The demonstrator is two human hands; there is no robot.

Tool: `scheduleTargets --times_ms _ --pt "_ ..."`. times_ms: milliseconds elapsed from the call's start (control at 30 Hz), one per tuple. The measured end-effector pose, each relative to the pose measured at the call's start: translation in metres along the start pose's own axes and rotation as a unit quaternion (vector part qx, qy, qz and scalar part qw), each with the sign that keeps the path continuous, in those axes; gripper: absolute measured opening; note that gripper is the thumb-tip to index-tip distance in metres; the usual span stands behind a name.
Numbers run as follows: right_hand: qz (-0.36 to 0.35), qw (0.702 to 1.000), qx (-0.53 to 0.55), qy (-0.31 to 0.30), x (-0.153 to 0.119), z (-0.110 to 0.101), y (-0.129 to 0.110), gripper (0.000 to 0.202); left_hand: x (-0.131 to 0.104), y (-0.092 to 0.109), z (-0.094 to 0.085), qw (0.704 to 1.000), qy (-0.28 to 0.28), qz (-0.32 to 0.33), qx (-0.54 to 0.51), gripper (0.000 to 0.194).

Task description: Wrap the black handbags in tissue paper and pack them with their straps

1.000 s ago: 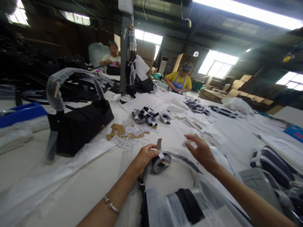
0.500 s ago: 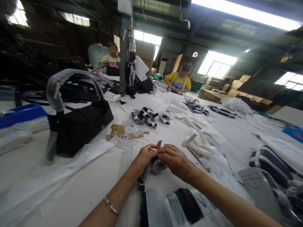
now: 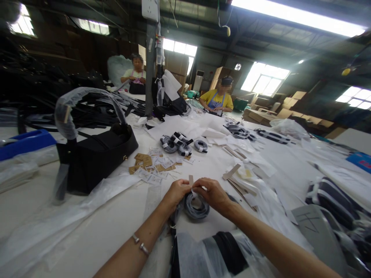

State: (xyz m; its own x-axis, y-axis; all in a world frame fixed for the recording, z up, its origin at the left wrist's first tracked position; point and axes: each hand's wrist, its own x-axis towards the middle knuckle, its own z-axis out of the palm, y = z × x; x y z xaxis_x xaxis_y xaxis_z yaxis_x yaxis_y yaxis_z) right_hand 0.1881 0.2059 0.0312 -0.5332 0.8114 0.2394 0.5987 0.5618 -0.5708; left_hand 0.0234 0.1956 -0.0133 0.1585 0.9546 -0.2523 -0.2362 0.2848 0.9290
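A coiled strap in clear wrap point(image 3: 197, 207) lies on the white table in front of me. At its far edge, a small pale paper strip point(image 3: 191, 180) stands up between my hands. My left hand point(image 3: 179, 192) pinches the strip from the left, fingers closed. My right hand point(image 3: 211, 193) meets it from the right, its thumb and index finger closed on the strip beside the coil. Beyond my hands lie several wrapped coils point(image 3: 201, 145) and a scatter of brown and white tags point(image 3: 153, 170).
A black handbag point(image 3: 95, 156) stands at left, near a blue object point(image 3: 26, 143). Loose card strips point(image 3: 232, 172) and clear plastic lie right of my hands. A grey stool point(image 3: 315, 231) is at lower right. Two people work across the table.
My right hand has drawn back a little from over the coil, so more of the coil shows. The paper strip now stands more upright.
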Motion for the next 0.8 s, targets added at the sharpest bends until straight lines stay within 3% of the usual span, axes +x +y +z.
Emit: scheduleTargets --times_ms 100,200,433,567,800 --pt "0.026 0.998 0.051 0.029 -0.005 0.004 0.0 0.01 0.002 0.002 -0.001 1.0 -0.019 -0.014 0.012 0.037" --pt "0.072 0.993 0.091 0.036 -0.006 0.003 -0.005 0.009 0.005 0.0 0.0 1.0 0.002 -0.003 0.027 0.039" --pt "0.217 0.966 0.14 0.004 0.002 0.002 0.004 0.004 0.004 -0.005 0.008 0.989 0.065 0.075 0.111 0.021" --pt "0.27 0.939 0.211 -0.032 0.007 0.003 0.016 0.014 -0.002 0.0 0.009 0.978 0.074 0.106 0.162 0.015" --pt "0.283 0.883 0.357 -0.116 0.009 -0.014 0.013 0.038 -0.019 0.012 0.013 0.973 0.004 0.116 0.2 0.012"
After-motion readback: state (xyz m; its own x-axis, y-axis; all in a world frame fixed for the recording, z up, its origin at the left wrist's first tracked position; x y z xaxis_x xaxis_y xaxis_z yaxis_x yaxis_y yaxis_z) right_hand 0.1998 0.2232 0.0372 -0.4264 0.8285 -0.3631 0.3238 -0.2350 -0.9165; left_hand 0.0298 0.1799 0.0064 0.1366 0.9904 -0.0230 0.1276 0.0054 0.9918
